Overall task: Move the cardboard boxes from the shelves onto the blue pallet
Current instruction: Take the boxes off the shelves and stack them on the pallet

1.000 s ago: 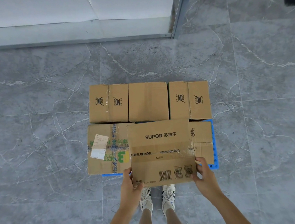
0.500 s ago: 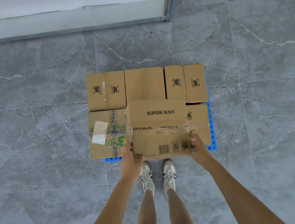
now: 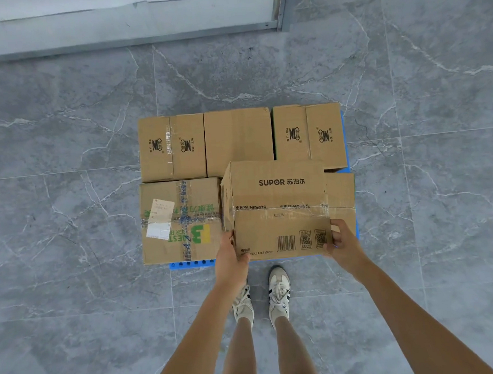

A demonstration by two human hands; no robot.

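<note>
The left hand [image 3: 231,260] is gripping the near left corner of the SUPOR box [image 3: 278,190], with its fingers curled round the box's left side. The right hand [image 3: 343,245] is gripping the near right corner, fingers curled at the edge beside the printed QR codes. Both arms are reaching forward and down.

The SUPOR box is sitting tilted slightly anticlockwise over the front right part of the blue pallet [image 3: 191,263], covering most of a brown box [image 3: 340,189] underneath it; whether it is resting on that box or being held just above it cannot be told. Its far edge is overlapping the near edges of the back row.

Just beside it on the left, a taped box with green print and a white label [image 3: 180,221] is lying flat on the pallet. Behind, three boxes are standing in a row: a logo-printed box [image 3: 171,147], a plain box [image 3: 237,140] and a second logo-printed box [image 3: 307,136].

The person's white sneakers [image 3: 279,296] are standing on the grey marble floor [image 3: 63,201] just in front of the pallet. A metal post [image 3: 281,4] is rising at the top.
</note>
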